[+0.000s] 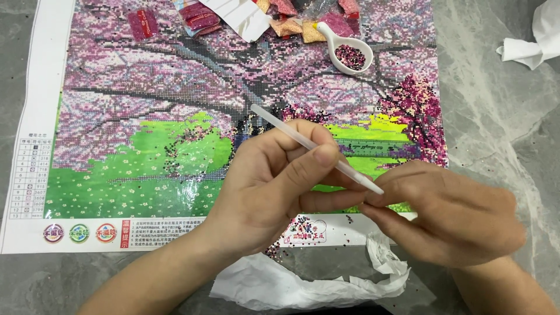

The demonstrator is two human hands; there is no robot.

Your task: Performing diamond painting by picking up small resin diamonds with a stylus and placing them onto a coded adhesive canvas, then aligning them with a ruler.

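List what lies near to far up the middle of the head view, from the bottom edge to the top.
Crumpled white paper → left hand → white pen → dark tree trunk on the canvas → small bags of beads

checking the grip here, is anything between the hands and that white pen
Nothing visible. The left hand grips the white pen directly in its fingers, and the right hand pinches its lower tip, above the diamond-painting canvas.
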